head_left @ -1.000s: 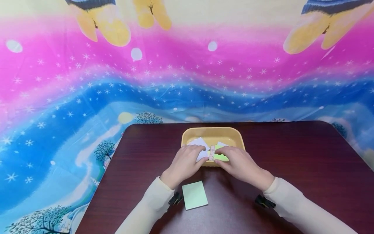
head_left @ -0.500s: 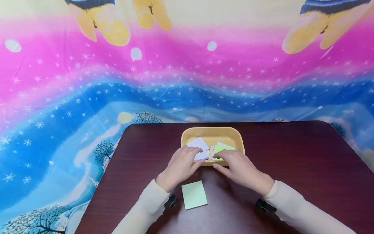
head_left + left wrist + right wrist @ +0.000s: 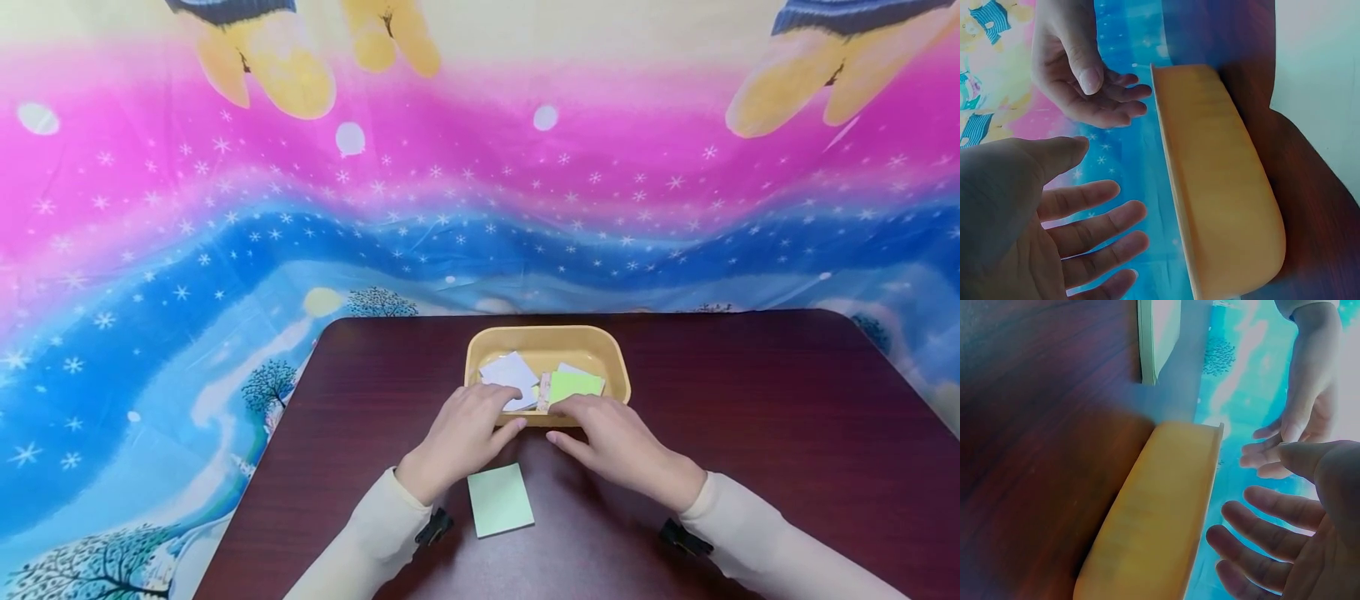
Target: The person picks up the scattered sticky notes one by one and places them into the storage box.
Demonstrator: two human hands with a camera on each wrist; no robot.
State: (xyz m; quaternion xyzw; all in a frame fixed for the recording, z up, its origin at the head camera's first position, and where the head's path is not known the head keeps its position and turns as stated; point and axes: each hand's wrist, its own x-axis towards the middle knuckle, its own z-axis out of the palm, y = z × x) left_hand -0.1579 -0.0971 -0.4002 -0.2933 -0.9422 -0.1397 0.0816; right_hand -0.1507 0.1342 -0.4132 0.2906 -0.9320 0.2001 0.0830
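Observation:
A yellow plastic bin (image 3: 543,337) stands on the dark table, holding lavender-white paper squares (image 3: 507,375) on the left and a bright green paper square (image 3: 576,383) on the right. Between them lies a narrow pale pink patterned piece (image 3: 543,392). Over the bin's near left edge is my left hand (image 3: 459,429), fingers spread and nothing held. My right hand (image 3: 624,437) hovers opposite, at the near right edge, likewise spread and holding nothing. Both wrist views show the hands above the bin's rim, apart from each other. Whether fingertips touch the paper is unclear.
A pale green pad of sticky notes (image 3: 501,500) lies on the table (image 3: 780,417) in front of the bin, beside my left forearm. Behind the table hangs a colourful printed cloth (image 3: 480,167). A dark clip-like device (image 3: 686,537) sits at my right wrist.
My hands have drawn back toward me and opened, letting go of the pale pink piece, which stays in the bin. The bin and the green pad have not moved.

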